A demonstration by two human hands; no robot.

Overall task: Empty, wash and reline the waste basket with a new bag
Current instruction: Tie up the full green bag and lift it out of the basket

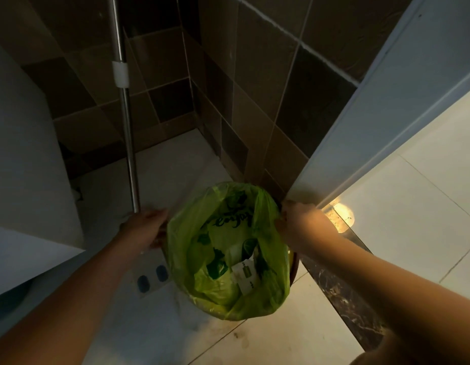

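Note:
A waste basket [294, 264] stands on the floor in a tiled corner, almost wholly covered by a translucent green bag [226, 291] that lines it. Only a brown strip of its rim shows at the right. Inside the bag lie crumpled green wrappers and a white paper packet [245, 276]. My left hand [147, 226] is at the bag's left edge, fingers curled against it. My right hand [298, 219] pinches the bag's upper right edge.
A metal mop pole [128, 143] with a white collar stands just left of the basket. A white fixture [26, 159] fills the left side. A white door frame [373, 106] and a dark marble threshold [342, 293] run along the right. Two blue pads [152, 277] lie on the floor.

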